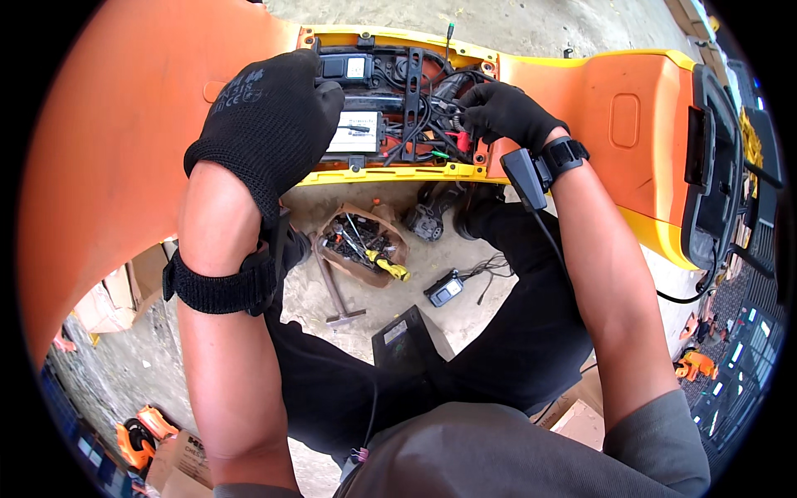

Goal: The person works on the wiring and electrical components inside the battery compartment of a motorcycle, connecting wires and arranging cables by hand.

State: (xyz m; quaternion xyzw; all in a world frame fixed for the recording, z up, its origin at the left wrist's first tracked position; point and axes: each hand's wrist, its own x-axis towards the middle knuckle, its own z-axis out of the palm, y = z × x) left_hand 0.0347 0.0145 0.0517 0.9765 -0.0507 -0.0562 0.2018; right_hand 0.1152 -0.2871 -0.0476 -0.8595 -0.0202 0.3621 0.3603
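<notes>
An open bay (pixel 432 171) runs lengthwise in an orange and yellow vehicle body, packed with black cables (pixel 427 116). My left hand (pixel 266 120), in a black knit glove, is closed at the bay's left end; its fingertips are hidden. Beside it sit a black box with a pale label (pixel 344 68) and a white-labelled box (pixel 355 133). My right hand (pixel 510 114), also gloved, has its fingers closed on a black cable at the bay's right end. Just below those fingers is a red connector (pixel 463 141). A black crossbar (pixel 413 91) spans the bay.
Below the vehicle, a box of small dark parts (pixel 353 261) holds a yellow-handled tool (pixel 388 266). A hammer (pixel 336 299) and a small black device with wires (pixel 444 288) lie on the concrete. A dark box (pixel 407 340) stands between my legs. A cable hangs from my right wrist.
</notes>
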